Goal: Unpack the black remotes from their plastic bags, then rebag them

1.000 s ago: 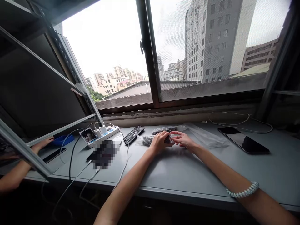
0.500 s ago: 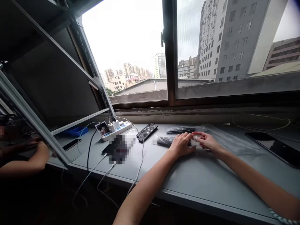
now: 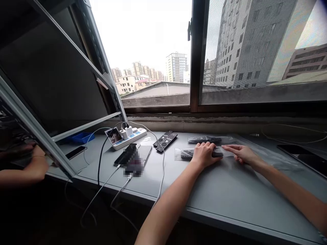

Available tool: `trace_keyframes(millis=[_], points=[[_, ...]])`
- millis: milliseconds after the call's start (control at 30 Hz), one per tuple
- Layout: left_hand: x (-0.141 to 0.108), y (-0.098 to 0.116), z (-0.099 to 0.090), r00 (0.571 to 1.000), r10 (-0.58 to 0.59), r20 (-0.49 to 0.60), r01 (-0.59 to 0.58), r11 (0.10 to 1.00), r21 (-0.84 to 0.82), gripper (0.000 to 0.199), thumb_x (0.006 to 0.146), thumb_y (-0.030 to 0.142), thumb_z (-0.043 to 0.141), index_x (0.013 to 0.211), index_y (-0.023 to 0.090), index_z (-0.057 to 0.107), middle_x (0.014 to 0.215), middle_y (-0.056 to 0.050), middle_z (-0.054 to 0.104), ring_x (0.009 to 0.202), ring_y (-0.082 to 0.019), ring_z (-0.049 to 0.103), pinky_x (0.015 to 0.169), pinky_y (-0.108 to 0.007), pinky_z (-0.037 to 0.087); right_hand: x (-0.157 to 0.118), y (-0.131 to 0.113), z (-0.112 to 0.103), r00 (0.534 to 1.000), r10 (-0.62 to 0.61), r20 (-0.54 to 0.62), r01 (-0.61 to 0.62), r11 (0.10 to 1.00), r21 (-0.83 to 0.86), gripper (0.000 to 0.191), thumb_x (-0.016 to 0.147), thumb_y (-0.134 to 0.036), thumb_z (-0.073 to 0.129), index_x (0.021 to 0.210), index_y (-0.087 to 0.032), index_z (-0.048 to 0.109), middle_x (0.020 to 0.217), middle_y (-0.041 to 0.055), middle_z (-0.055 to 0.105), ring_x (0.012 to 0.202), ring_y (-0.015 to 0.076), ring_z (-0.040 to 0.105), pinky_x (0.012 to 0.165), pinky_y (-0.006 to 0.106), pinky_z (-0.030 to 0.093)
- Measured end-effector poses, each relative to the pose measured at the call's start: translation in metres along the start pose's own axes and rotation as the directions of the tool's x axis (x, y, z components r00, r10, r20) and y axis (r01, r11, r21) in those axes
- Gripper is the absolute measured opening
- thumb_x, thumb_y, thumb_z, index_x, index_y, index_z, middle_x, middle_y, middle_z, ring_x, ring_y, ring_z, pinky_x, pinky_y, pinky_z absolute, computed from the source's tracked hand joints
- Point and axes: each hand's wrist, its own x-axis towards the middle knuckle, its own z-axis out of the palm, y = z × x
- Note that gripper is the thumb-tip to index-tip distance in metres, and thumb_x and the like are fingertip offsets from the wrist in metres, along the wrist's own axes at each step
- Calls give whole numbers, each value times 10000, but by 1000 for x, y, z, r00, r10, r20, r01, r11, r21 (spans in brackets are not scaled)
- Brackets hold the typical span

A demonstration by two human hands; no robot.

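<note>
Under my left hand point(image 3: 203, 156) lies a black remote control point(image 3: 187, 154) in a clear plastic bag point(image 3: 178, 155). The fingers curl over the remote and press it on the table, hiding its middle. My right hand point(image 3: 242, 155) is just to the right, thumb and index finger pinching the bag's end. Behind them a second bagged remote point(image 3: 204, 139) lies flat, parallel to the window. To the left, two bare black remotes point(image 3: 165, 141) lie side by side at a slant.
A white power strip point(image 3: 130, 139) with chargers, cables and phones point(image 3: 126, 154) occupies the left. A large dark phone or tablet point(image 3: 305, 160) lies at right, near loose clear plastic point(image 3: 265, 154). A metal shelf frame point(image 3: 61, 160) separates another person's arm point(image 3: 28, 166) from me.
My right hand has moved slightly right, away from my left hand, with the bag's end stretched between them. The camera view has shifted slightly.
</note>
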Motion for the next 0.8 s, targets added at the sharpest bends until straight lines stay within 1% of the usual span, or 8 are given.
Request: trace_keyframes(millis=[100,200,300,367,433,500,633,800], points=[[0,4,1,1000,6,-4,-6,1000,-3,417,760,518,638,1015,199,548,999,-49,596,925,-246,560,829,-377,426,4,4,1,998,-55,-23,54,998,-43,456,547,-477,773,893,-182,736,879,81,690,378,45,426,286,178,303],[0,4,1,1000,17,1,-17,1000,5,420,758,514,644,1012,194,545,1007,-53,596,928,-248,561,822,-376,425,3,4,1,999,-38,-6,37,997,-72,466,558,-504,757,915,-205,730,988,76,679,378,46,438,277,183,287],[1,4,2,999,36,12,-36,999,6,412,749,505,655,996,194,548,998,-53,598,923,-246,564,818,-372,422,0,2,0,996,-47,71,55,991,-119,494,577,-526,745,952,-206,724,783,52,685,385,69,445,288,184,272],[0,3,2,999,41,25,-41,999,-5,400,741,495,665,984,198,551,981,-47,599,922,-242,566,822,-369,418,-2,2,0,991,-70,112,86,986,-144,500,589,-540,735,946,-191,728,566,16,613,386,86,438,306,188,273],[0,3,2,998,45,37,-44,999,-17,391,735,483,674,979,204,552,971,-39,599,929,-238,565,831,-365,413,-2,3,-1,988,-84,132,105,982,-160,488,596,-544,730,919,-178,735,438,-14,514,382,96,427,320,195,271],[0,3,2,998,48,42,-47,999,-16,385,734,478,676,978,207,553,968,-34,599,933,-235,564,836,-361,409,-3,3,-1,987,-89,136,110,981,-160,477,599,-539,731,901,-170,738,412,-22,482,378,97,418,328,200,265],[0,2,1,998,51,36,-52,999,6,388,737,490,673,978,211,552,971,-33,600,916,-233,568,825,-351,409,-5,-1,2,986,-83,146,101,988,-120,483,603,-532,736,928,-175,733,482,-12,534,370,75,395,322,195,251],[2,1,-1,996,83,13,-84,996,32,422,769,512,646,1040,208,537,1003,-39,594,937,-227,560,832,-341,405,-7,-4,7,964,-91,249,87,996,30,487,617,-514,740,959,-169,721,475,-25,512,360,57,381,315,177,249]])
